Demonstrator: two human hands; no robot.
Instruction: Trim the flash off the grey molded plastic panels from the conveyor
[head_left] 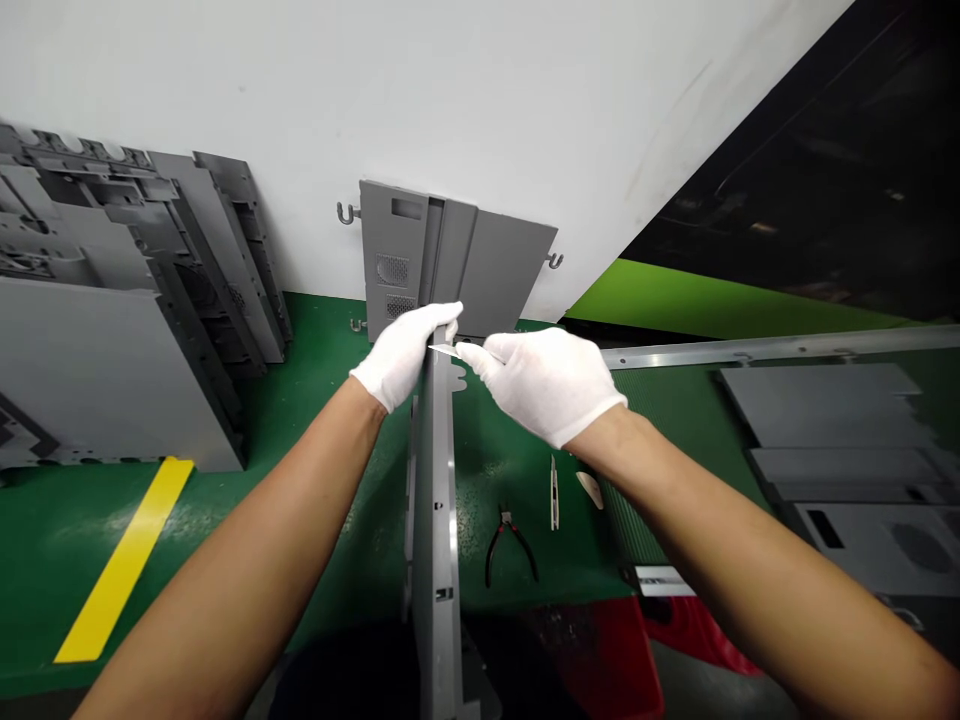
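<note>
A grey plastic panel [433,520] stands on its edge in front of me, its narrow side facing up. My left hand [405,350], in a white glove, grips the far end of this panel, with the thumb stretched along the top. In my white-gloved right hand [546,382] is a knife with a thin pointed blade [444,350]; the fingers are wrapped round its handle, which is mostly hidden. The blade tip is at the panel's far upper edge, close to the left thumb. Whether it touches the plastic I cannot tell.
Pliers [508,545], a slim light tool [554,495] and a small pale piece [590,490] lie on the green table [337,540]. Grey panels [90,360] are stacked at left; another panel [502,270] leans on the wall. At right, a conveyor belt [645,410] carries a grey panel [832,400].
</note>
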